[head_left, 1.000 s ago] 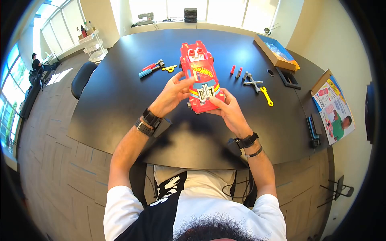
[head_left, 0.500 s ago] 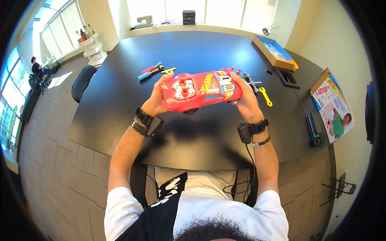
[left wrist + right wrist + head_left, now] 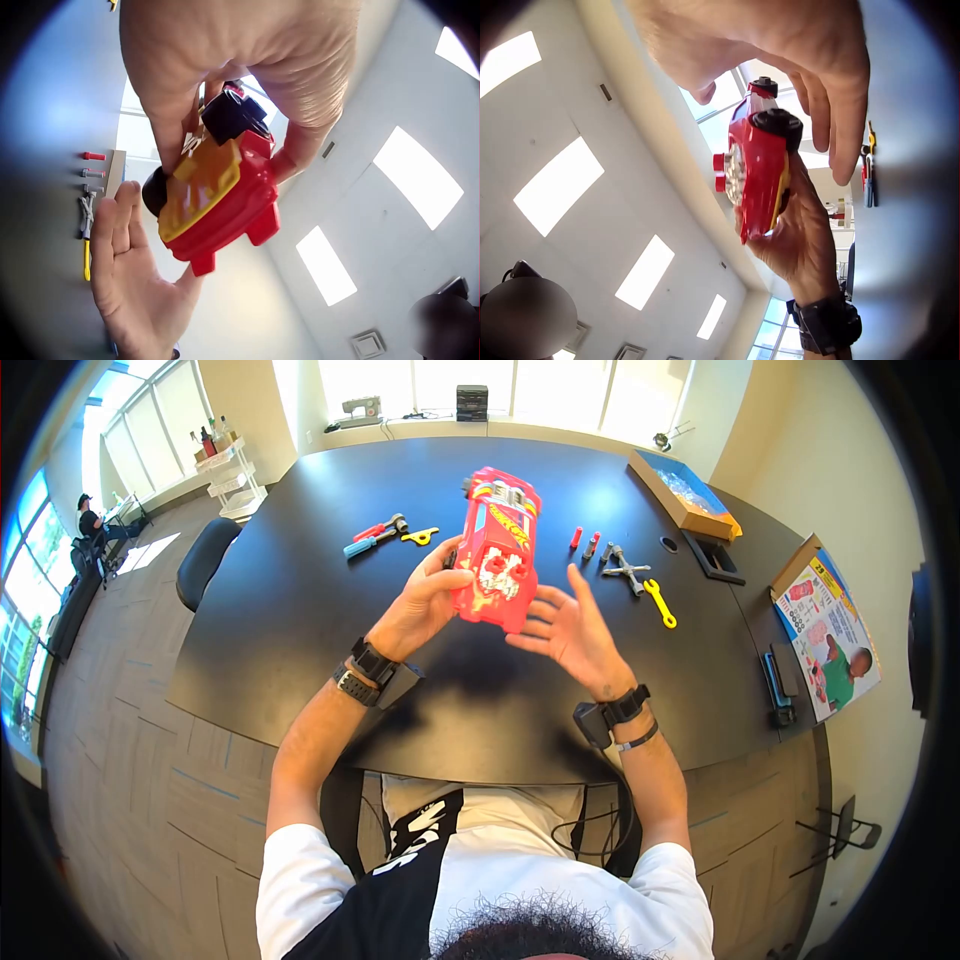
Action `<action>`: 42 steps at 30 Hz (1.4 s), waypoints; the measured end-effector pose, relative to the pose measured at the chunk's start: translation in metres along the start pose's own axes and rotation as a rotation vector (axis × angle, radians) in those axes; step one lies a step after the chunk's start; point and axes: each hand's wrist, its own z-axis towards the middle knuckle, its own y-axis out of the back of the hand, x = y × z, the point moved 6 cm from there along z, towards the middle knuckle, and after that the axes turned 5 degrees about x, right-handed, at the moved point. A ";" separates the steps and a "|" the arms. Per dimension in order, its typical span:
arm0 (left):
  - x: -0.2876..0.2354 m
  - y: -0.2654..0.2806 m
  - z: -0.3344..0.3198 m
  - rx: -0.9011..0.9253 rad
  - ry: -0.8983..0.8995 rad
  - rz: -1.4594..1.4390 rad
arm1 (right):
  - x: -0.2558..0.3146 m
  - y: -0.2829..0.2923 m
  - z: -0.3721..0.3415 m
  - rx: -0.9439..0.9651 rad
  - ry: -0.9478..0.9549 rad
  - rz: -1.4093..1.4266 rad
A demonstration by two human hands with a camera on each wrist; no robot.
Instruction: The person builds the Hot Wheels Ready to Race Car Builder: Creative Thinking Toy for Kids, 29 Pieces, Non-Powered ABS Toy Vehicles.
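A red toy car [image 3: 505, 525] with yellow lettering and a silver engine piece is held up over the dark table. My left hand [image 3: 428, 600] grips it along its left side, thumb on top. In the left wrist view the car's yellow underside [image 3: 201, 191] and black wheels show between my left thumb and fingers. My right hand [image 3: 572, 630] is beside the car's near right corner, fingers extended and apart. The right wrist view shows the car [image 3: 761, 161] in my left hand [image 3: 799, 232], below my spread right fingers [image 3: 845, 127].
On the dark table [image 3: 330, 640] lie a blue-handled screwdriver [image 3: 368, 544], a hammer [image 3: 395, 523], a yellow piece [image 3: 420, 537], several bolts [image 3: 590, 546], a grey cross wrench [image 3: 628, 569] and a yellow wrench [image 3: 660, 604]. An open box [image 3: 685, 495] and a printed box [image 3: 825, 630] stand to the right.
The car was held by both hands, turned sideways, and now points its engine end towards me. My right hand has let go of it; my left hand keeps hold.
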 end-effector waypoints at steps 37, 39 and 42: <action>0.024 -0.012 0.009 -0.085 -0.044 0.243 | -0.003 -0.007 0.021 -0.047 0.158 -0.155; 0.016 -0.006 0.012 -0.078 -0.013 0.229 | -0.002 -0.002 0.021 -0.074 0.189 -0.176; 0.009 0.002 0.011 -0.120 -0.008 0.330 | 0.004 0.008 0.021 -0.112 0.251 -0.248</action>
